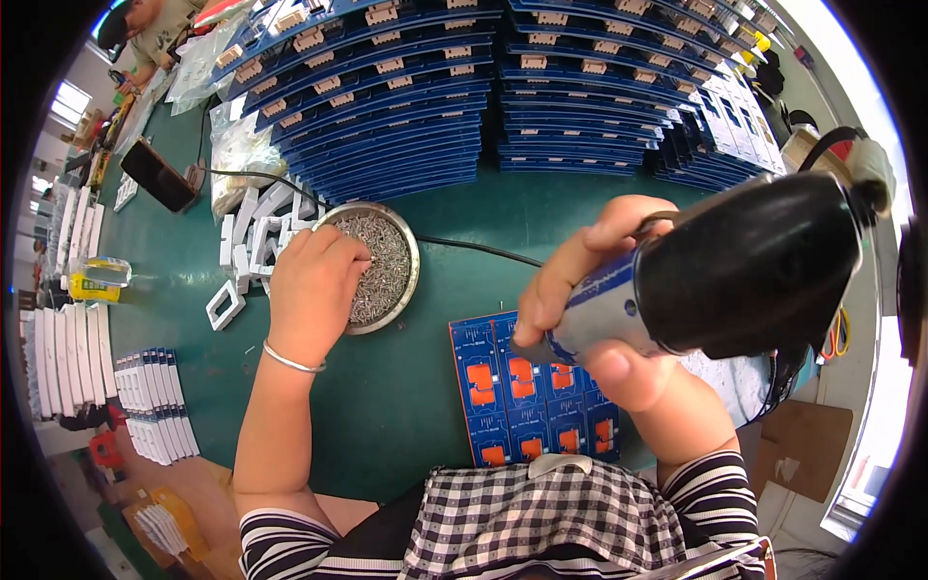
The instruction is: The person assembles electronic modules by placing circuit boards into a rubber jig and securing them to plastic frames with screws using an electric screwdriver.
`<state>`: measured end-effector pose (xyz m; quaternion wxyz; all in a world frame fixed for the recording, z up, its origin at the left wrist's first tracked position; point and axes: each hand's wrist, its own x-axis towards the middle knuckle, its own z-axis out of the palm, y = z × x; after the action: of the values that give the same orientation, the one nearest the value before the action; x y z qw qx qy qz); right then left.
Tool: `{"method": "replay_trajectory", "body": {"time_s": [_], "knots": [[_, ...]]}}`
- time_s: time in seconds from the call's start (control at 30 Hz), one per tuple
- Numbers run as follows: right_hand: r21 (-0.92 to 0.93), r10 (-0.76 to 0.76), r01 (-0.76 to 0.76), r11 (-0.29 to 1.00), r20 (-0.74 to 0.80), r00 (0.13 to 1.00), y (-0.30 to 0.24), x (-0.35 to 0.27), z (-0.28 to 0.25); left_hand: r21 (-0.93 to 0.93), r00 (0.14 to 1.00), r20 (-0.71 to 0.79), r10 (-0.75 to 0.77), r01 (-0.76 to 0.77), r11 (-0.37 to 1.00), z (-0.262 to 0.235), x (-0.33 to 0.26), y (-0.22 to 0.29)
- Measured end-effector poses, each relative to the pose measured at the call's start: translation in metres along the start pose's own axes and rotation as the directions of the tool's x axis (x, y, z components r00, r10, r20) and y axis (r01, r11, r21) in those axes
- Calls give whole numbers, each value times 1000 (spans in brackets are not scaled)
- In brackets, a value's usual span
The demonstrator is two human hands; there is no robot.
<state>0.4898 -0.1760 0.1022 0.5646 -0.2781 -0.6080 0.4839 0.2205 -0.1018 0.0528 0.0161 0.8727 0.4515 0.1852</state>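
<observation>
My left hand (314,275), a bangle on its wrist, reaches into a round metal bowl (415,263) of small silvery screws (379,295). Its thumb and fingertips are pinched together over the screws; whatever lies between them is too small to make out. My right hand (556,285) is wrapped round the grey-blue body of a black-ended electric screwdriver (749,275), raised above the table. The tool's tip is hidden by the fingers. Below it lies a blue circuit board panel (529,423) with orange patches, close to my checked apron; the tool and my right arm cover part of it.
Tall stacks of blue circuit boards (387,145) stand along the far side. White plastic frames (242,232) are heaped left of the bowl. A black cable (474,246) crosses the green table. Further left are a phone (159,176), a yellow-labelled bottle (97,280) and another person (159,39).
</observation>
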Motion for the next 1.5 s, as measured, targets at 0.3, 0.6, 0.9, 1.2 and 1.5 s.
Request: {"method": "replay_trajectory", "body": {"time_s": [0.3,0.6,0.9,1.2,1.5], "knots": [[-125,-12,28,992,128,992,0,0,5,-113,996,-27,-88,84,990,-4,-3,-2],[-210,-79,97,973,92,993,9,1,16,-188,983,-123,-137,113,976,-10,-10,2],[-498,3,98,862,197,980,-8,10,20,-556,999,-16,49,-50,830,-15,-15,52],[-368,-64,124,922,173,983,9,-7,28,-602,978,74,193,-110,791,16,-28,72],[333,-130,264,905,-373,919,-12,-20,-17,-769,983,177,41,112,629,22,-21,103]]}}
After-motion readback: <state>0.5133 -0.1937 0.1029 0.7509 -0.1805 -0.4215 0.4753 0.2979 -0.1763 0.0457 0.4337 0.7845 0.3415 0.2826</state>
